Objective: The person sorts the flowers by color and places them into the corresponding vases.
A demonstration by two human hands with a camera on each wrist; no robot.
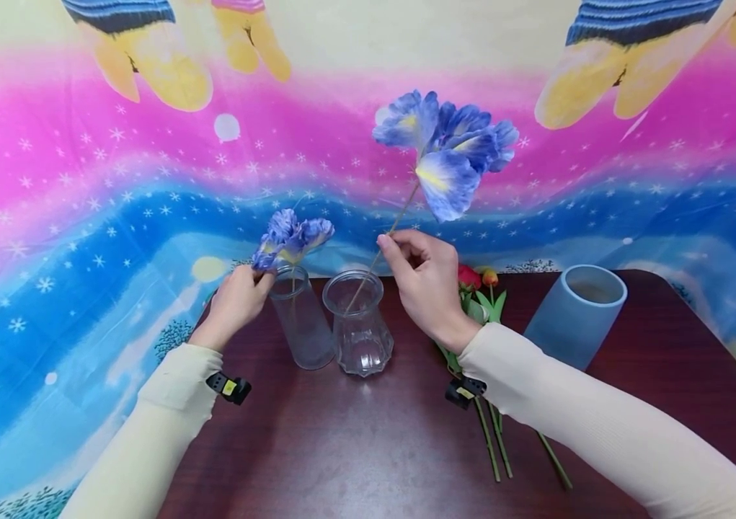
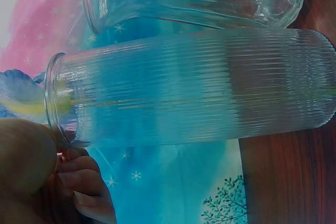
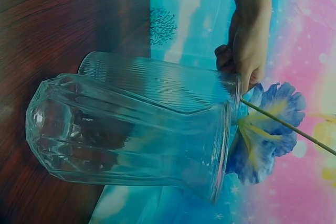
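Note:
My right hand pinches the thin stem of a blue iris, its bloom raised high. The stem slants down across the mouth of a clear faceted glass vase; in the right wrist view its lower end shows at the rims. A ribbed glass vase stands just left of it with a second blue iris in it, stem inside, bloom over the rim. My left hand holds the ribbed vase at its rim, fingers curled beside the petals. Part of its grip is hidden.
A frosted blue vase stands tilted in view at the right of the dark table. Red and orange flowers with long green stems lie partly under my right forearm. A patterned cloth hangs behind.

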